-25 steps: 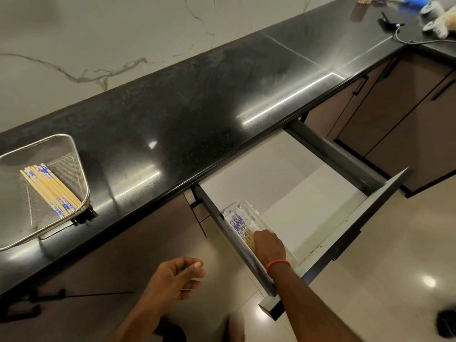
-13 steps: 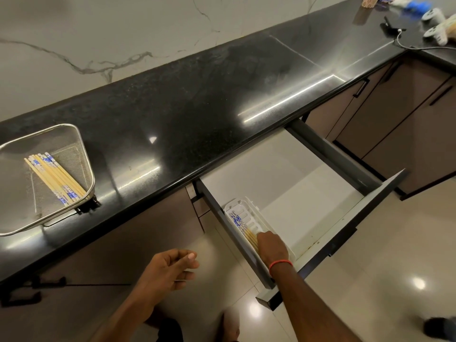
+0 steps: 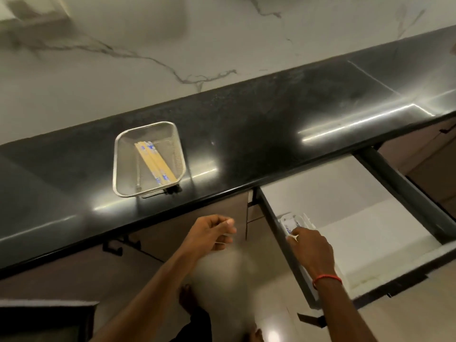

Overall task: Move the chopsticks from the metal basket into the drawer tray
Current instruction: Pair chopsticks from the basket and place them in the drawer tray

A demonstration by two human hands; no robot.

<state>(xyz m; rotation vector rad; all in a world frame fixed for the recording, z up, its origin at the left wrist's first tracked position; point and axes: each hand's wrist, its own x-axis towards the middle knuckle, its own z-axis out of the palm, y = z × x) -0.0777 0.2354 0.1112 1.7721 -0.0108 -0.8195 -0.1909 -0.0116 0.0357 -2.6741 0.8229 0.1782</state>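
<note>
A metal mesh basket (image 3: 118, 154) stands on the black counter with several bamboo chopsticks (image 3: 158, 164) with blue-patterned ends lying aslant in it. To the right the drawer (image 3: 399, 193) is pulled out. A white tray (image 3: 304, 218) sits along its left side, with a bit of blue-patterned chopsticks (image 3: 287, 228) showing in it. My right hand (image 3: 312, 250), with a red band at the wrist, lies palm down over the tray and hides most of it. My left hand (image 3: 212, 233) hangs half curled and empty in front of the counter edge, below the basket.
The black counter (image 3: 271, 119) runs along a marble wall. Brown cabinet fronts with dark handles (image 3: 116, 248) sit under it. The drawer's white floor (image 3: 357, 208) lies bare to the right of the tray. My bare feet (image 3: 187, 297) stand on a glossy floor.
My view has swung left, so the basket now sits near the middle. My right hand stays over the tray. My left hand has risen a little toward the counter edge.
</note>
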